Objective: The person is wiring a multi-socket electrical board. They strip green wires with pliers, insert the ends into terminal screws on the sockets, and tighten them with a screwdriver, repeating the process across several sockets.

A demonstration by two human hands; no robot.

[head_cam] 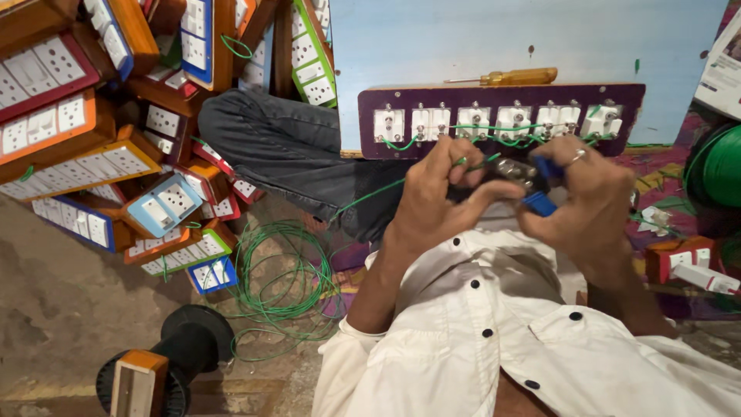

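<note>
A long purple-edged switch board (502, 96) lies back side up in front of me, with several white switch backs joined by green wire (494, 127). My left hand (436, 197) pinches a strand of green wire just below the board. My right hand (583, 197), with a ring on one finger, grips blue-handled pliers (532, 185) whose metal jaws meet the wire near my left fingers. Both hands sit close together under the board's middle.
A yellow-handled screwdriver (509, 77) rests beyond the board. A heap of framed switch boards (100, 131) fills the left. Loose green wire coil (282, 282) and a black spool (193, 340) lie on the floor. A green wire reel (722, 166) is at right.
</note>
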